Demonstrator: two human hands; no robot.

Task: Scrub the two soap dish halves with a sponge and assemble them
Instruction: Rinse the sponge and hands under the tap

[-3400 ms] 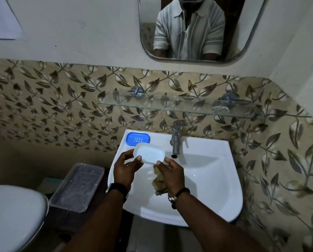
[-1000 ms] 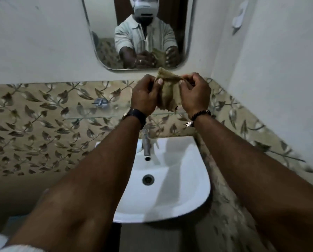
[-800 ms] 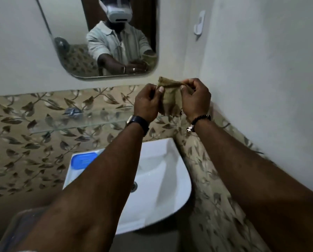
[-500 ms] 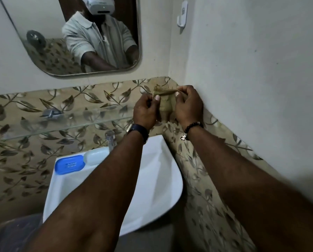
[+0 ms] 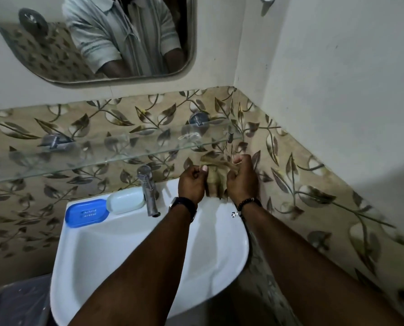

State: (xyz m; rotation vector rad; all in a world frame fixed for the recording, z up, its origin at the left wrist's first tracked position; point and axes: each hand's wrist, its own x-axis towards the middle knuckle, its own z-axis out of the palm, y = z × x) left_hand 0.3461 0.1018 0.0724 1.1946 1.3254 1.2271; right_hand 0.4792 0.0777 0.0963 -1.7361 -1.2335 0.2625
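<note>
Both your hands have a tight grip on the sponge (image 5: 214, 176). Your left hand (image 5: 191, 184) pinches its left edge between thumb and curled fingers, and your right hand (image 5: 242, 178) has its fingers closed round the right edge. The sponge is pulled out flat between them, with its lower part hanging down in the gap. It looks thin, limp and tan-brown. You hold it in the air over the far right corner of the sink (image 5: 116, 255), close to the leaf-patterned tiles (image 5: 313, 184) and just below the right end of the glass shelf (image 5: 90, 151).

You wear a watch (image 5: 183, 204) on your left wrist and a bead bracelet (image 5: 247, 203) on your right.

Neither dish half is in your hands. The blue half (image 5: 87, 212) lies on the far left of the sink rim with its slotted face up. The white half (image 5: 125, 200) lies just to its right, its left end touching the blue one. The tap (image 5: 148, 189) stands just right of the white half, between it and your left hand.

Above the shelf hangs a mirror (image 5: 55, 55) that shows your striped shirt. At the near left, below the sink, you can see part of a clear plastic tray (image 5: 15, 302).
</note>
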